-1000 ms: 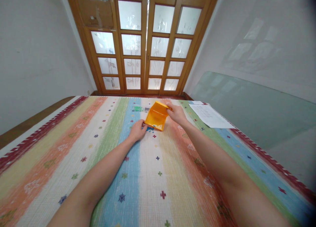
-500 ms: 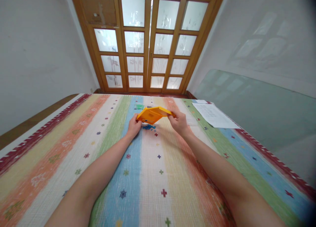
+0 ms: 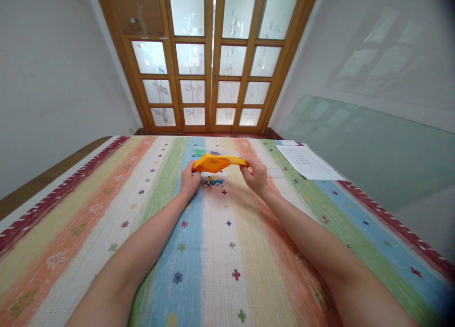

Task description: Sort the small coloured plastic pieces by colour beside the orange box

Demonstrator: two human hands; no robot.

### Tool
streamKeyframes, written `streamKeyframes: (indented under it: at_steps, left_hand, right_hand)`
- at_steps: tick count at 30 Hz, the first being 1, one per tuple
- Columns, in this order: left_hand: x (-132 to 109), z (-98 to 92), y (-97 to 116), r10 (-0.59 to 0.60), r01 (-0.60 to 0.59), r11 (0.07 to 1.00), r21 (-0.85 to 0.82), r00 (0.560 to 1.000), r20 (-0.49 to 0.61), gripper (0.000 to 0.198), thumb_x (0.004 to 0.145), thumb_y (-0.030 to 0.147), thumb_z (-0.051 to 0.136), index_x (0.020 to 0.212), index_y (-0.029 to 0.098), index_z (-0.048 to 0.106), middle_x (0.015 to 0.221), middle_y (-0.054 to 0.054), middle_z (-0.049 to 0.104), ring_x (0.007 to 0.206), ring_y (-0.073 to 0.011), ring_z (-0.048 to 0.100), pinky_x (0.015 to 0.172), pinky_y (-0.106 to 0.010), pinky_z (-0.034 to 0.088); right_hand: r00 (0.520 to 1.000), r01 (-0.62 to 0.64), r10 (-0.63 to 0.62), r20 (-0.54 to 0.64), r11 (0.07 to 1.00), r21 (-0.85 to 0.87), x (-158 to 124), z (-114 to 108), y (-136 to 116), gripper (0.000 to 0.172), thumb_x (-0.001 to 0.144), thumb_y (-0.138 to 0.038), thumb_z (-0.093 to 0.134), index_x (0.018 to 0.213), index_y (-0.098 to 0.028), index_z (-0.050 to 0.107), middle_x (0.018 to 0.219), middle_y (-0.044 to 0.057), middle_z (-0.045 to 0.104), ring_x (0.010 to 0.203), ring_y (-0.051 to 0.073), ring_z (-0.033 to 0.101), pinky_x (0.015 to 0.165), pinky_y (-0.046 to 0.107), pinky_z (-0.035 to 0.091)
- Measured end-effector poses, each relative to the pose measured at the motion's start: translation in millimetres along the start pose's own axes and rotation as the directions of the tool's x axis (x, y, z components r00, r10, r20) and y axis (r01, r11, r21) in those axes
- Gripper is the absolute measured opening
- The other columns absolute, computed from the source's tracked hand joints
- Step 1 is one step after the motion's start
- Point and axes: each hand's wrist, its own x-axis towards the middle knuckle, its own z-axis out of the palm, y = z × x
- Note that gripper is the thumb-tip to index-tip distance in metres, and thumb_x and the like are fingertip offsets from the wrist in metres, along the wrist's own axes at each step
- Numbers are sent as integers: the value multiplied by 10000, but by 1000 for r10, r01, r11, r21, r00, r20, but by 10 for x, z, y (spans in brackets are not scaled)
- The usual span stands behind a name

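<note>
A yellow hinged plastic case [image 3: 212,164] hangs tilted and opened out over the table, held between both hands. My left hand [image 3: 190,179] grips its left edge, with the fingers closed. On the other side, my right hand [image 3: 255,175] pinches the right end of the case. Directly beneath lies a small heap of blue and yellowish pieces [image 3: 213,181] on the cloth, too small to make out one by one. How much is left inside the case cannot be seen well.
A striped tablecloth [image 3: 216,251] covers the table. Behind the case lie a green item [image 3: 199,152] and a dark item [image 3: 215,153], seemingly in clear plastic. Printed paper sheets [image 3: 305,163] rest at the right. Beyond stand wooden glazed doors [image 3: 214,80], with a glass panel [image 3: 355,147] along the right wall.
Yellowish pieces have come down onto the pile, which showed only blue before. The case has tipped flatter and shifted slightly left, with both hands still holding it.
</note>
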Motion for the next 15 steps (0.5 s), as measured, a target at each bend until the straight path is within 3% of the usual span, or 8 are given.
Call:
streamKeyframes:
  at_steps: [4,8,11,15]
  left_hand:
    - [-25,130,126,23,4,956,-292,996,89,355,839,213,605,1191,208,648,1184,-64,720,1085,-228,670,987,-352,536]
    - [-88,273,243,-35,188,744,-642,969,244,561,734,211,728,1284,220,622,1293,-76,706,1141,-250,674,1005,-377,545]
    - [-145,316,258,-152,386,581,-716,916,371,546,693,175,691,1236,215,642,1233,-70,733,1064,-240,709,1003,-417,554]
    - [-187,311,247,-181,497,509,-703,860,477,557,692,156,657,1247,200,651,1216,-86,748,1024,-240,737,1024,-445,544]
  right_hand:
    - [992,118,-118,54,993,-7,-4,51,-38,374,1009,-199,493,1330,-286,664,1317,78,722,1246,265,670,1097,486,533]
    - [949,252,-233,214,966,-65,-75,157,-110,460,1010,-248,586,1468,-291,585,1519,100,592,1444,306,517,1201,573,444]
    - [919,265,-213,333,957,-121,-170,246,-129,621,994,-261,642,1585,-314,461,1615,92,496,1511,322,434,1242,609,388]
    - [912,275,-203,357,947,-164,-250,342,-25,726,996,-141,569,1656,-328,331,1639,93,468,1494,308,463,1221,598,425]
